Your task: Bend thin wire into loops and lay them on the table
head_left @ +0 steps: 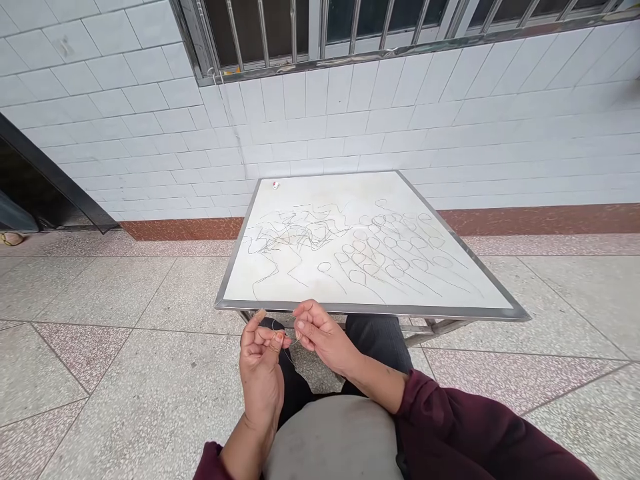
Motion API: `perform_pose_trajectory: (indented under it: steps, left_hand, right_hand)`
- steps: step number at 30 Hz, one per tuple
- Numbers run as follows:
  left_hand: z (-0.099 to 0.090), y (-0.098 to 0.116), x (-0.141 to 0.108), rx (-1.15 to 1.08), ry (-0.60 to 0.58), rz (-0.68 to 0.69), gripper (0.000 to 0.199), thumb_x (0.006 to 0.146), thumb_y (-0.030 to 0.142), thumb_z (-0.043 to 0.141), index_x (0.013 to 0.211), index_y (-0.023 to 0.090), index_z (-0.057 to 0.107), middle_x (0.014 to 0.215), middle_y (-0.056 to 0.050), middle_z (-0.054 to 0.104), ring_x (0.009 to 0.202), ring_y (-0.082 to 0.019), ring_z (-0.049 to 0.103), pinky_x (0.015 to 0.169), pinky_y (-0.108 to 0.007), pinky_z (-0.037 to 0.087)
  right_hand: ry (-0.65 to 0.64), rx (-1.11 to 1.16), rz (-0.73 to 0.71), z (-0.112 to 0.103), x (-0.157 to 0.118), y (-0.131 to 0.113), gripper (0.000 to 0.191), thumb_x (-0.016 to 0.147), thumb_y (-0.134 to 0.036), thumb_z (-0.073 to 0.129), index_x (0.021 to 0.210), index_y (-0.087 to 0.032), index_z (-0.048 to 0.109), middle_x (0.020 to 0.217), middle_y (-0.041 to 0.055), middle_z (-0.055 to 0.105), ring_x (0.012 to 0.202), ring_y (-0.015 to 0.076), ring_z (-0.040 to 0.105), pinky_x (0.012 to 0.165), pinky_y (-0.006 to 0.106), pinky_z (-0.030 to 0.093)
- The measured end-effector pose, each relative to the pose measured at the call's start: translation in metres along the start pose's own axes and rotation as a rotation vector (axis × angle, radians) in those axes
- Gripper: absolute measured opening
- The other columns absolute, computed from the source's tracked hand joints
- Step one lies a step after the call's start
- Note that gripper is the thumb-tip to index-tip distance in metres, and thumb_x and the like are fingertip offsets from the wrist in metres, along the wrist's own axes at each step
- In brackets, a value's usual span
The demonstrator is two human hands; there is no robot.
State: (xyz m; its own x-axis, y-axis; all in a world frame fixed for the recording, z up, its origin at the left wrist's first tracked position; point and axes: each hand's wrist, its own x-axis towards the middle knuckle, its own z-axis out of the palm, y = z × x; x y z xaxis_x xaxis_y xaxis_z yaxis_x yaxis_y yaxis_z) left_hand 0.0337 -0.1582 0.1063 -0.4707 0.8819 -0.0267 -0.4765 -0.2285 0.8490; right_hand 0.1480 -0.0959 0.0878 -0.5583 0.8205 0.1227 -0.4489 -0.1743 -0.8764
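My left hand and my right hand are raised just in front of the near edge of a white-topped, metal-framed table. Both pinch a thin dark strand between finger and thumb; it hangs in a short length between them. On the tabletop lie rows of looped thin strands to the right. A tangled mass of strands lies to the left. Neither hand touches the table.
A small white and red object lies at the table's far corner. A white-tiled wall with a barred window stands behind it, and a dark doorway is at left. Terrazzo floor surrounds the table. A grey rounded surface lies on my lap.
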Motion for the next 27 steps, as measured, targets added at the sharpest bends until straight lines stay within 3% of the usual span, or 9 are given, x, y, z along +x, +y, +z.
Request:
perform_pose_trajectory:
  steps: [5, 8, 10, 13, 17, 27]
  left_hand:
    - [-0.001, 0.004, 0.0, 0.086, -0.011, 0.025, 0.054, 0.075, 0.02, 0.073, 0.125, 0.023, 0.052, 0.071, 0.005, 0.056, 0.069, -0.009, 0.059, 0.074, -0.022, 0.05]
    - [-0.002, 0.004, -0.001, 0.166, -0.077, 0.0, 0.061, 0.078, 0.02, 0.071, 0.133, 0.025, 0.045, 0.071, 0.006, 0.058, 0.068, -0.009, 0.06, 0.075, -0.023, 0.05]
    - [-0.003, 0.004, -0.002, 0.193, -0.135, -0.034, 0.063, 0.078, 0.02, 0.07, 0.135, 0.026, 0.042, 0.07, 0.006, 0.058, 0.068, -0.009, 0.06, 0.076, -0.024, 0.05]
    - [-0.003, 0.002, -0.004, 0.2, -0.177, -0.08, 0.065, 0.077, 0.022, 0.071, 0.135, 0.026, 0.042, 0.069, 0.007, 0.058, 0.068, -0.009, 0.061, 0.078, -0.024, 0.049]
    - [-0.004, 0.002, -0.004, 0.18, -0.175, -0.111, 0.065, 0.076, 0.023, 0.073, 0.134, 0.026, 0.043, 0.068, 0.007, 0.058, 0.066, -0.008, 0.062, 0.079, -0.024, 0.05]
    - [-0.007, 0.0, 0.0, 0.13, -0.174, -0.188, 0.062, 0.074, 0.023, 0.074, 0.131, 0.024, 0.048, 0.07, 0.006, 0.061, 0.066, -0.008, 0.06, 0.072, -0.022, 0.048]
  right_hand:
    - [-0.016, -0.218, -0.066, -0.005, 0.002, -0.008, 0.02, 0.092, -0.037, 0.054, 0.108, -0.025, 0.049, 0.073, -0.0051, 0.049, 0.058, 0.0081, 0.043, 0.056, 0.021, 0.038]
    - [-0.03, -0.505, -0.214, -0.007, 0.005, -0.024, 0.029, 0.09, -0.033, 0.056, 0.118, -0.026, 0.053, 0.096, 0.0022, 0.053, 0.084, 0.0131, 0.051, 0.074, 0.027, 0.045]
    - [-0.125, -0.637, -0.266, -0.008, 0.009, -0.034, 0.027, 0.09, -0.031, 0.057, 0.117, -0.026, 0.058, 0.108, 0.0051, 0.054, 0.095, 0.0154, 0.052, 0.081, 0.029, 0.045]
    - [-0.279, -0.734, -0.213, -0.009, 0.014, -0.043, 0.019, 0.092, -0.028, 0.054, 0.106, -0.024, 0.066, 0.096, 0.0034, 0.062, 0.087, 0.0143, 0.057, 0.079, 0.028, 0.046]
    - [-0.368, -0.802, -0.206, -0.013, 0.019, -0.042, 0.019, 0.094, -0.027, 0.052, 0.1, -0.022, 0.069, 0.09, 0.0023, 0.066, 0.087, 0.0142, 0.06, 0.079, 0.027, 0.046]
    - [-0.372, -0.906, -0.301, -0.02, 0.025, -0.035, 0.022, 0.094, -0.03, 0.049, 0.095, -0.024, 0.07, 0.086, 0.004, 0.066, 0.085, 0.0166, 0.059, 0.075, 0.029, 0.047]
